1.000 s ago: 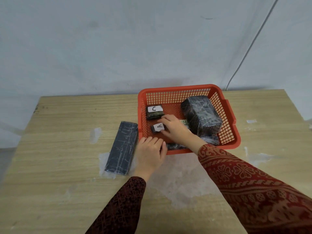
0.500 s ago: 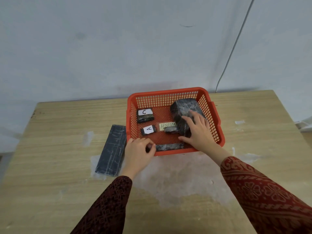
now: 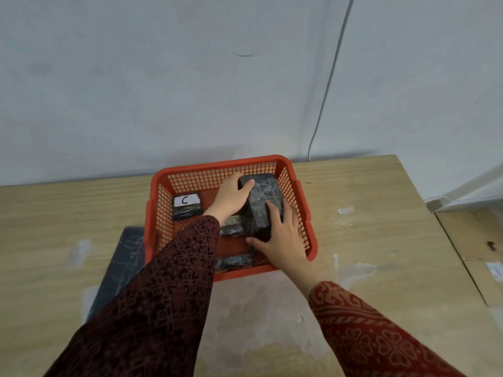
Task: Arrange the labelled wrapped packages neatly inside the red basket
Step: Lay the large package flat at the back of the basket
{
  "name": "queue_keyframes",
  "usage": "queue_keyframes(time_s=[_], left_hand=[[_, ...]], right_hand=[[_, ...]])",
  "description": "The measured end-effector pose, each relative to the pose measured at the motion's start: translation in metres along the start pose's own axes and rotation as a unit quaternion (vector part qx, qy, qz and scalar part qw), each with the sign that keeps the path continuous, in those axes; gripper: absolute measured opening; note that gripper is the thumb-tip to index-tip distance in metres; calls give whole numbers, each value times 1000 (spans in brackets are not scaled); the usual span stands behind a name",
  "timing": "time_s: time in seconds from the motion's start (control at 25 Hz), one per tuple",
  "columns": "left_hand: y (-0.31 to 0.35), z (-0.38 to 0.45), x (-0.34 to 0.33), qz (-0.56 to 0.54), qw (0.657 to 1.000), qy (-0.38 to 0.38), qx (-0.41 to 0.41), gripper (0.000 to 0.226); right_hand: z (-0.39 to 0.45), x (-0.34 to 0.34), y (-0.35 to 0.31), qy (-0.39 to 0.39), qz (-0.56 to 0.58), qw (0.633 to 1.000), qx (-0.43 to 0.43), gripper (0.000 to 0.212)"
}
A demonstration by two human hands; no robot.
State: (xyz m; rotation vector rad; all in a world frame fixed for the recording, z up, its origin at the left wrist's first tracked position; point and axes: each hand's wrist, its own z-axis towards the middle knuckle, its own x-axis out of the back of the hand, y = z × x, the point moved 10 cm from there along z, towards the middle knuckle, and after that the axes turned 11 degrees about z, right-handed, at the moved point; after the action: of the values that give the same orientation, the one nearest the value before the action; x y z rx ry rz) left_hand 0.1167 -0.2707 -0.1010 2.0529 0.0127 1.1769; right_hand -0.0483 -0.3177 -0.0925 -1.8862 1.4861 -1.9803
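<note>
The red basket [image 3: 302,202] stands on the wooden table against the wall. A large black wrapped package [image 3: 261,202] sits in its right half. My left hand [image 3: 231,197] grips that package's far left corner, and my right hand [image 3: 283,238] grips its near end. A small package labelled C [image 3: 186,204] lies in the basket's left part. Two small dark packages [image 3: 231,229] [image 3: 234,261] lie near the front. My left sleeve hides the rest of the basket floor.
A long flat black package [image 3: 123,257] lies on the table just left of the basket, partly under my left sleeve. A cable [image 3: 324,104] runs down the wall behind. Cardboard [image 3: 471,240] shows past the table's right edge.
My left hand left the basket's front rim and reached in to the large package's far corner. My right hand stays on that package. The package labelled A is now hidden by my sleeve.
</note>
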Motion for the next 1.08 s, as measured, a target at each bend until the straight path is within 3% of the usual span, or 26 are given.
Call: queue_keyframes(time_s=[0.2,0.4,0.6,0.76,0.84,0.96,1.08], left_hand=[[-11,1,10,-63,997,36,19,26],[-11,-30,82,-148,978,145,-11,22],[-11,-80,88,-308,945,112,-3,44],[-13,-108,71,-295,950,96,17,73],[-21,-115,68,-274,954,121,34,74],[-38,-118,71,-274,943,165,90,69],[-48,-105,71,-270,934,184,142,60]], right_hand=[[3,-9,-3,-56,-32,998,-5,114],[-2,53,-44,0,115,977,180,83],[35,85,-45,-38,372,924,75,54],[49,87,-46,-48,364,930,28,68],[51,86,-45,-46,346,937,15,65],[52,73,-46,-48,291,955,19,41],[49,63,-36,-22,241,970,0,46]])
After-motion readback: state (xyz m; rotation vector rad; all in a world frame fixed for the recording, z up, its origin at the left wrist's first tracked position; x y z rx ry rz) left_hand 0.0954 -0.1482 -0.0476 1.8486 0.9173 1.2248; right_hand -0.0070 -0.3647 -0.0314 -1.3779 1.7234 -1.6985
